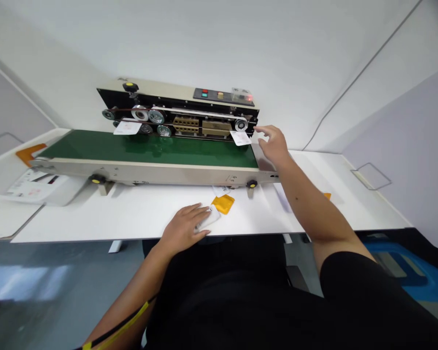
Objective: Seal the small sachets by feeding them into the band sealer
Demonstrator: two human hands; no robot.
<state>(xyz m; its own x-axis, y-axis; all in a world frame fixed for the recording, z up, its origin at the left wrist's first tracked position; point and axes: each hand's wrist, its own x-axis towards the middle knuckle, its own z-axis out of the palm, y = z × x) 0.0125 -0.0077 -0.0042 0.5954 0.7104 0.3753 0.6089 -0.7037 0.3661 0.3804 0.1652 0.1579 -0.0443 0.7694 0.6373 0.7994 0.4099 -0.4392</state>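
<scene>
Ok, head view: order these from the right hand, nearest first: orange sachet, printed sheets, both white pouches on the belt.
1. White pouch at the right end of the belt, beside the right hand.
2. Orange sachet on the table, before the sealer.
3. White pouch at the belt's left end.
4. Printed sheets at the table's far left.

- White sachet (209, 217): small, glossy, flat on the table, gripped under the left hand's (182, 228) fingers.
- Orange sachet (223, 204): flat on the table, just beside the white sachet, tilted at an angle to it.
- White pouch (240, 138): printed, upright at the right end of the green belt (146, 150), just beyond the right hand's (273, 146) fingertips, not touching them.
</scene>
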